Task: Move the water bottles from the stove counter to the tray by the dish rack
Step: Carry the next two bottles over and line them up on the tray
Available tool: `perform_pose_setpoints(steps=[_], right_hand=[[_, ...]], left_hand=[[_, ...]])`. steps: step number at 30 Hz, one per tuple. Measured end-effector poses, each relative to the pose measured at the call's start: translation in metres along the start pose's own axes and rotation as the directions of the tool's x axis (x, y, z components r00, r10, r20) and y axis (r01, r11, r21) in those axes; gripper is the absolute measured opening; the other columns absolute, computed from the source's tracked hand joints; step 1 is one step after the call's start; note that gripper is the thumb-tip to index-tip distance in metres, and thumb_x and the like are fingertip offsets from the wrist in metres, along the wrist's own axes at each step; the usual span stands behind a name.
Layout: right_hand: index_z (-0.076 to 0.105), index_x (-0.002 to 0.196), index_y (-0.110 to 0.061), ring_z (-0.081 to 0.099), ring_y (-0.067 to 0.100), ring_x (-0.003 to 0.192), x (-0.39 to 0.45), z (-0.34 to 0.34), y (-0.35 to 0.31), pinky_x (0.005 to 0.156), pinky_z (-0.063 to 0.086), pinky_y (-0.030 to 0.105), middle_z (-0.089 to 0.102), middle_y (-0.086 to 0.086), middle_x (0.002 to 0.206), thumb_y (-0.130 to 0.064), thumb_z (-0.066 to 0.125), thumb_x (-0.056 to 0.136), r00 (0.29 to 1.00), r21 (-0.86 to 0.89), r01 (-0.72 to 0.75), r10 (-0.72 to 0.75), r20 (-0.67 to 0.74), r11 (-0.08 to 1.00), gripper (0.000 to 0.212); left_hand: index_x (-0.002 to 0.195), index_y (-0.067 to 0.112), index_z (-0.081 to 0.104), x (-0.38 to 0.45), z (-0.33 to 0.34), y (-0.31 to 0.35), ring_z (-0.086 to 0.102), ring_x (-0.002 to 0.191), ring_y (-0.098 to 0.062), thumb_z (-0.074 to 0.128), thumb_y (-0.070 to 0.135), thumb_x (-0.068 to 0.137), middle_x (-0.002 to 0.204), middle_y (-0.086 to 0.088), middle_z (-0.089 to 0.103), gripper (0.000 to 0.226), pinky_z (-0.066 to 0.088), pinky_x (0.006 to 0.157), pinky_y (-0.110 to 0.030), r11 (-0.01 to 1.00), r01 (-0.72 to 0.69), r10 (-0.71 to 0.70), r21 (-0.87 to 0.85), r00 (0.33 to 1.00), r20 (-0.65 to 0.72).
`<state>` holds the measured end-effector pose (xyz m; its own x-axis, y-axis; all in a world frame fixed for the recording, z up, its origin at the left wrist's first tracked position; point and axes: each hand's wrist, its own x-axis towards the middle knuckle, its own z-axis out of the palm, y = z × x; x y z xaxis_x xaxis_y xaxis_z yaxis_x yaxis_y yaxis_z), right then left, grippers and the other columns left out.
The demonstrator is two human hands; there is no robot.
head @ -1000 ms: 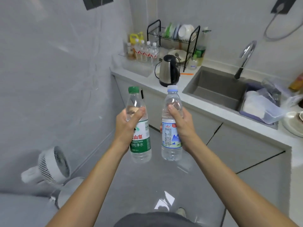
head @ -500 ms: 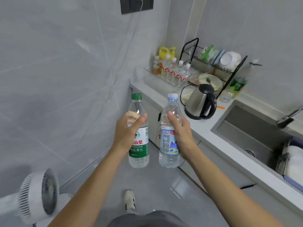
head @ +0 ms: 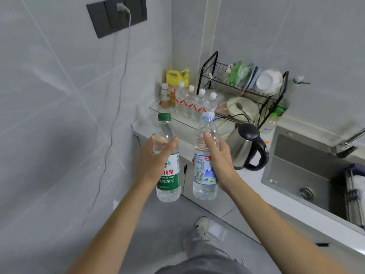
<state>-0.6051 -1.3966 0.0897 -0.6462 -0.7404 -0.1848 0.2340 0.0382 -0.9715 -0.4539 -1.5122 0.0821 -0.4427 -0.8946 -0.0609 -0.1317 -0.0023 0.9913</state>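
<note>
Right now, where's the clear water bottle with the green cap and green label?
The green-capped clear water bottle is left of centre in the head view, upright in the left hand, beside the blue-labelled bottle held by the right hand.

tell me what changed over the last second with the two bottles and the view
The person walked closer to the tray by the dish rack, which now looms larger; the sink slid right. Nothing was grasped or released: the left hand keeps its grip on the green-capped bottle, the right hand on the blue-capped bottle, both upright.
</note>
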Motion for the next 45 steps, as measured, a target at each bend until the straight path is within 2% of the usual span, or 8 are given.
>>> perform_pose_setpoints(steps=[9, 11, 17, 20, 23, 32, 40, 45], right_hand=[[0.061, 0.131, -0.050, 0.074, 0.024, 0.115, 0.183, -0.004, -0.019, 0.096, 0.061, 0.047, 0.074, -0.006, 0.129, -0.067, 0.073, 0.088, 0.997, 0.006, 0.048, -0.048, -0.055, 0.999, 0.048], [0.053, 0.145, -0.041, 0.071, 0.023, 0.122, 0.222, -0.008, -0.027, 0.101, 0.059, 0.050, 0.069, -0.003, 0.139, -0.076, 0.075, 0.080, 0.998, -0.004, 0.049, -0.049, -0.043, 0.999, 0.078], [0.034, 0.160, -0.025, 0.058, -0.001, 0.123, 0.300, -0.018, -0.046, 0.098, 0.050, 0.023, 0.052, -0.015, 0.148, -0.050, 0.066, 0.100, 0.998, -0.010, 0.032, -0.033, -0.057, 0.999, 0.073], [0.052, 0.128, -0.030, 0.073, -0.005, 0.100, 0.331, -0.025, -0.044, 0.081, 0.060, 0.018, 0.069, -0.011, 0.123, -0.041, 0.063, 0.105, 0.998, -0.083, 0.039, -0.043, -0.053, 0.996, 0.028], [0.046, 0.118, -0.026, 0.073, -0.009, 0.088, 0.351, -0.024, -0.042, 0.073, 0.060, 0.019, 0.068, -0.013, 0.106, -0.033, 0.061, 0.107, 0.990, -0.185, 0.056, -0.078, -0.113, 0.981, 0.019], [0.049, 0.128, -0.029, 0.071, 0.003, 0.106, 0.384, -0.028, 0.015, 0.090, 0.060, 0.031, 0.069, -0.014, 0.120, -0.037, 0.075, 0.098, 0.976, -0.522, -0.024, -0.094, -0.199, 0.853, 0.041], [0.043, 0.146, -0.029, 0.059, 0.021, 0.104, 0.371, -0.027, 0.051, 0.086, 0.049, 0.039, 0.069, -0.002, 0.122, -0.050, 0.077, 0.090, 0.963, -0.693, -0.115, -0.092, -0.255, 0.712, 0.069], [0.054, 0.119, -0.024, 0.058, 0.020, 0.100, 0.371, -0.033, 0.067, 0.081, 0.047, 0.037, 0.064, -0.007, 0.110, -0.045, 0.082, 0.086, 0.947, -0.750, -0.124, -0.149, -0.285, 0.650, 0.047]], left_hand=[[0.097, 0.024, 0.071, 0.176, 0.056, 0.024, 0.077, 0.091, -0.012, 0.075, 0.074, 0.070, 0.093, 0.007, 0.080, 0.057, 0.060, 0.086, -0.041, 0.994, -0.027, 0.029, 0.101, 0.999, -0.022], [0.099, 0.026, 0.073, 0.212, 0.068, 0.034, 0.077, 0.092, -0.008, 0.079, 0.070, 0.075, 0.095, 0.010, 0.080, 0.050, 0.058, 0.083, -0.036, 0.993, -0.044, 0.047, 0.106, 0.999, -0.026], [0.105, 0.028, 0.076, 0.301, 0.100, 0.036, 0.077, 0.090, -0.002, 0.084, 0.049, 0.087, 0.095, 0.014, 0.082, 0.029, 0.055, 0.077, -0.026, 0.990, -0.043, 0.037, 0.135, 0.998, 0.043], [0.102, 0.029, 0.077, 0.341, 0.114, 0.026, 0.077, 0.090, -0.002, 0.086, 0.051, 0.083, 0.094, 0.014, 0.082, 0.031, 0.058, 0.081, -0.033, 0.984, -0.044, 0.027, 0.171, 0.994, 0.103], [0.100, 0.029, 0.077, 0.381, 0.127, 0.010, 0.078, 0.092, -0.007, 0.086, 0.061, 0.074, 0.093, 0.013, 0.082, 0.043, 0.062, 0.089, -0.047, 0.962, -0.078, 0.028, 0.260, 0.982, 0.189], [0.098, 0.031, 0.071, 0.438, 0.146, -0.041, 0.071, 0.081, -0.005, 0.079, 0.083, 0.062, 0.084, 0.017, 0.076, 0.064, 0.053, 0.064, -0.029, 0.771, -0.289, 0.007, 0.568, 0.896, 0.445], [0.116, 0.029, 0.068, 0.444, 0.156, -0.074, 0.073, 0.098, -0.025, 0.085, 0.074, 0.068, 0.091, 0.010, 0.070, 0.068, 0.048, 0.070, -0.033, 0.657, -0.359, -0.110, 0.663, 0.825, 0.555], [0.107, 0.026, 0.067, 0.440, 0.164, -0.088, 0.074, 0.098, -0.027, 0.090, 0.060, 0.071, 0.096, 0.005, 0.075, 0.055, 0.043, 0.069, -0.032, 0.699, -0.338, -0.099, 0.630, 0.827, 0.554]])
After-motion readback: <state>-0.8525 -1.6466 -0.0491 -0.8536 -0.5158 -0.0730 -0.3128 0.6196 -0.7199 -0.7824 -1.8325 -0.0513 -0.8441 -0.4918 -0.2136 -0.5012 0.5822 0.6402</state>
